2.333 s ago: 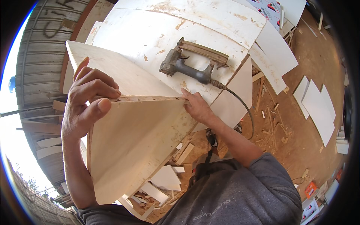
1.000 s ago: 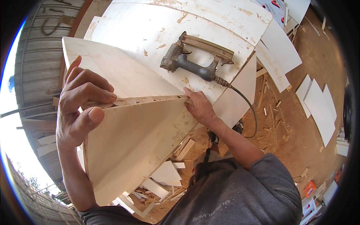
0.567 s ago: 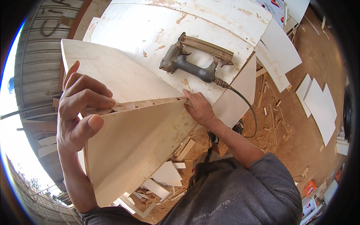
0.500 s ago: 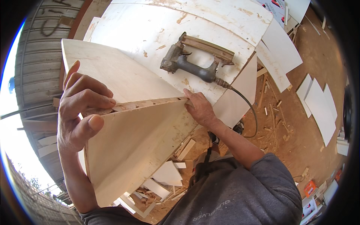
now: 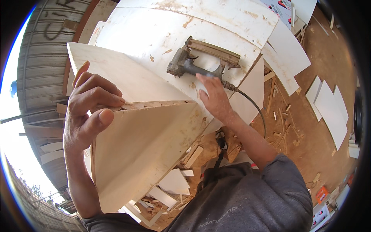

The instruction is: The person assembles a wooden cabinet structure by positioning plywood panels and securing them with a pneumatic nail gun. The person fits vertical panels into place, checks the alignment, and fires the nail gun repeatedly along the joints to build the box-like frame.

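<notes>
Dark metal nail gun [image 5: 213,50] atop the scuffed white worktop [image 5: 135,34] should be found heavy and rigid, best gripped by its handle [image 5: 191,69], perhaps brushed, through blur, by the right hand's [image 5: 216,96] empty, half-spread fingers, while the pale plywood panel [image 5: 147,139] at the worktop's near left is clasped by the left hand [image 5: 82,110].

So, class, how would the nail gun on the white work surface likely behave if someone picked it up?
The nail gun is probably rigid and fairly heavy for its size, given its metal-looking body. It seems unlikely to roll, lying on its side on the white work surface. The attached hose may tug, since it trails over the edge.
</notes>
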Demonstrator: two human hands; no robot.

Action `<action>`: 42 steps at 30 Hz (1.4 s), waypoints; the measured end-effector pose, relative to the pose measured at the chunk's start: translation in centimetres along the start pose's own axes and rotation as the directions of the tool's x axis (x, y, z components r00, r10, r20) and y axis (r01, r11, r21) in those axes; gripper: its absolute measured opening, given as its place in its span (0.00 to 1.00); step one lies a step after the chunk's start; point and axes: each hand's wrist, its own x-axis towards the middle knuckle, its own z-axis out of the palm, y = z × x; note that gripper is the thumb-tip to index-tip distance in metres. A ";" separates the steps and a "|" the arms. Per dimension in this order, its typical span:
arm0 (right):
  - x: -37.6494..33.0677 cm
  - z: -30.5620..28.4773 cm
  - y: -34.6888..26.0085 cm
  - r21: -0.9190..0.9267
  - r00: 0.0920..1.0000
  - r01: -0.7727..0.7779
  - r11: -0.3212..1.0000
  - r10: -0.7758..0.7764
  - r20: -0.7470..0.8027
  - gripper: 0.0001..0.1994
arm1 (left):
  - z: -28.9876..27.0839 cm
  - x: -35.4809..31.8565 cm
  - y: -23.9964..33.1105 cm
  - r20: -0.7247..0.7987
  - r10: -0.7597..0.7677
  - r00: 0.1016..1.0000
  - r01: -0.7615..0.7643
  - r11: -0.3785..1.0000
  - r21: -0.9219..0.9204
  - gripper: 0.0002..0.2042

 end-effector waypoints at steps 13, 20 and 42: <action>7.2 -4.0 -1.0 -0.346 0.862 -0.131 0.929 0.279 0.422 0.32 | -0.3 -0.1 0.6 0.018 -0.021 1.000 0.021 1.000 0.006 0.22; -2.5 -12.5 -6.8 0.452 0.875 -0.454 0.768 0.481 0.061 0.28 | -0.1 -0.1 0.2 0.026 0.035 0.999 -0.035 0.999 0.010 0.24; -15.3 2.0 -7.7 0.888 0.531 -0.357 -0.289 0.720 0.447 0.12 | 0.1 -0.5 -0.1 0.006 0.103 0.995 -0.103 0.994 0.033 0.27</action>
